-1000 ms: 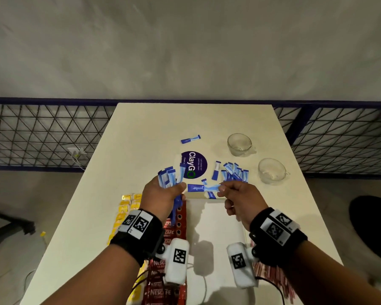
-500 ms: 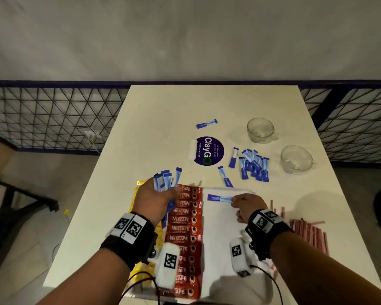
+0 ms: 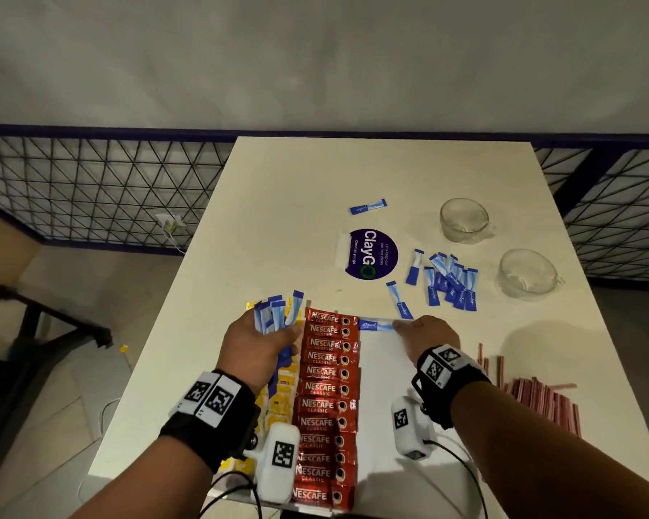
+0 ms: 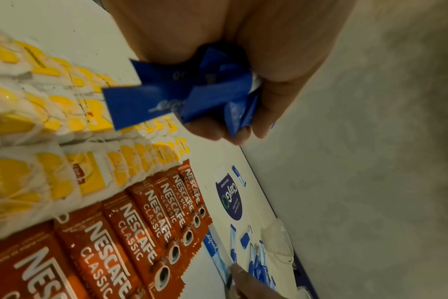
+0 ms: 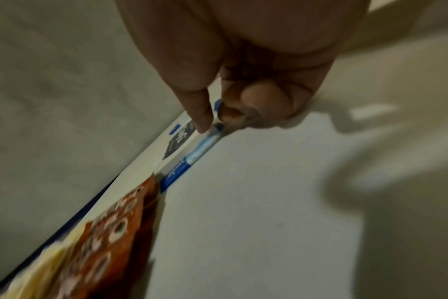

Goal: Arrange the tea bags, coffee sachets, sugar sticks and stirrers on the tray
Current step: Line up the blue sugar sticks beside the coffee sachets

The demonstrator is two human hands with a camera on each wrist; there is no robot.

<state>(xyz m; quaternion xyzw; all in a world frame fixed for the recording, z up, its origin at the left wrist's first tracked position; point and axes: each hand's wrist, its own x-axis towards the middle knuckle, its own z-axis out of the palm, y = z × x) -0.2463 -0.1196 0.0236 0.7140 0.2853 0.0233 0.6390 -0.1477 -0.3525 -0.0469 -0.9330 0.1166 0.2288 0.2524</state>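
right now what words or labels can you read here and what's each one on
"NESCAFE CLASSIC": on each red coffee sachet in the row on the tray.
"ClayGO", "Clean as you go": on the round purple sticker on the table.
"equal": script on the blue sugar stick beside the sachets.
Smaller sticker lines, red logo on yellow tea bags, wrist-marker codes: unreadable.

Bare tray (image 3: pixel 383 398) strip between coffee sachets (image 3: pixel 326 402) and stirrers (image 3: pixel 540 402); two glass cups (image 3: pixel 465 221) beyond.
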